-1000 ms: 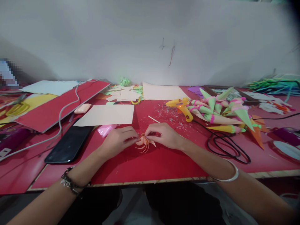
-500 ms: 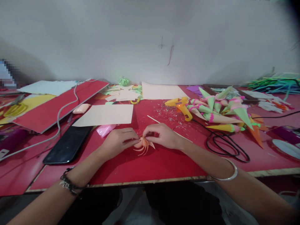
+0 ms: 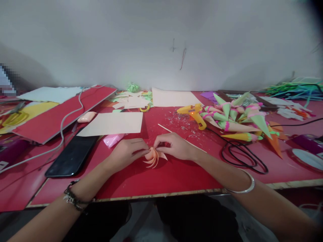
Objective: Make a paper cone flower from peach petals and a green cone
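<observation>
A small peach paper piece cut into curling strips point(image 3: 152, 157) is held between both hands, low over the red table point(image 3: 151, 183). My left hand point(image 3: 127, 151) pinches its upper left side with thumb and fingers. On the upper right, my right hand point(image 3: 174, 145) grips it the same way, and the fingers partly hide its top. The strips fan downward and curve to the left. A thin pale stick point(image 3: 165, 128) lies just behind my right hand. Near my left hand are a cream paper sheet point(image 3: 116, 122) and a pink packet point(image 3: 111, 140).
A yellow glue gun point(image 3: 195, 114) with its light lit lies behind right, its black cord point(image 3: 242, 154) coiled nearby. Several paper cones point(image 3: 232, 116) are heaped beside it. A black phone point(image 3: 73, 156), a red board point(image 3: 65, 114) and yellow scissors point(image 3: 15, 117) occupy the left.
The hands stay in almost the same place, still pinching the peach paper piece. Its strips look slightly closer together and turned a little. The whole view has shifted very slightly.
</observation>
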`<state>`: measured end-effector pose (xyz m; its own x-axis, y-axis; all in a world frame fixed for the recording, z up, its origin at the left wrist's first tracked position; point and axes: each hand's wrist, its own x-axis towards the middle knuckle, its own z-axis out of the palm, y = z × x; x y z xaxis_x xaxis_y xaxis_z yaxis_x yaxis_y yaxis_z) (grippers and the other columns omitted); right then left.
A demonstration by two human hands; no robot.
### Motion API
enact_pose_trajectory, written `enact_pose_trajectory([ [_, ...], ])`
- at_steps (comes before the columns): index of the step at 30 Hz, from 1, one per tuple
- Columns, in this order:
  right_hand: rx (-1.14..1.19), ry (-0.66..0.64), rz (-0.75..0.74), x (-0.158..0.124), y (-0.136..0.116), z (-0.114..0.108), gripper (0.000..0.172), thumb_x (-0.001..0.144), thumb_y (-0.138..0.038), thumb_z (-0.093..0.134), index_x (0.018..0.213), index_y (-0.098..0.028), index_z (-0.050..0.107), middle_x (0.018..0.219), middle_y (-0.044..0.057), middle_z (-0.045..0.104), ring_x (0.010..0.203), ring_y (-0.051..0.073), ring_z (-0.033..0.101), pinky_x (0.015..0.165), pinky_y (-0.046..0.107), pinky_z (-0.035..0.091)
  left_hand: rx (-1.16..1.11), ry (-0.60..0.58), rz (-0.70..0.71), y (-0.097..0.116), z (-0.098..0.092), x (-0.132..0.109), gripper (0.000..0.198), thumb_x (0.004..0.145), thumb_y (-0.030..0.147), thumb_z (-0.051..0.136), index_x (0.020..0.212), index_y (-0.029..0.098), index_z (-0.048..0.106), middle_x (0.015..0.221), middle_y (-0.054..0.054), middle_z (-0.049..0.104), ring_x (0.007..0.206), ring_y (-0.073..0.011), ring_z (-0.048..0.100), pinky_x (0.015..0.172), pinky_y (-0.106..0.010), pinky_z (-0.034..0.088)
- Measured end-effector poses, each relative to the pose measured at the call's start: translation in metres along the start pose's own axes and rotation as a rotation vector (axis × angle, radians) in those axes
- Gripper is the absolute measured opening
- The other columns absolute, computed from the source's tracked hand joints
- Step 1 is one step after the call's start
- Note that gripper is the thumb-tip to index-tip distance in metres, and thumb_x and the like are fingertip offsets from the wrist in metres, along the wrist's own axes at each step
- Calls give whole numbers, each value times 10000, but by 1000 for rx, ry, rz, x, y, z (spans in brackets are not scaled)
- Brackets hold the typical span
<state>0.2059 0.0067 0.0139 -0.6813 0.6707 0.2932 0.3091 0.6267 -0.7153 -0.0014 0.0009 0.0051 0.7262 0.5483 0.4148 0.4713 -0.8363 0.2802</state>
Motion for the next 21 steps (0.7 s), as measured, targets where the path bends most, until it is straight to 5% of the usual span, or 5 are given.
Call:
enact_pose_trajectory([
  [21, 91, 6, 11, 0, 1, 1, 66, 740, -94, 546, 754, -141, 590, 737, 1, 631, 694, 96, 569, 635, 194, 415, 8, 55, 33, 0, -1, 2, 228, 841, 259, 431, 686, 150, 558, 652, 1, 592, 604, -83, 538, 558, -168, 411],
])
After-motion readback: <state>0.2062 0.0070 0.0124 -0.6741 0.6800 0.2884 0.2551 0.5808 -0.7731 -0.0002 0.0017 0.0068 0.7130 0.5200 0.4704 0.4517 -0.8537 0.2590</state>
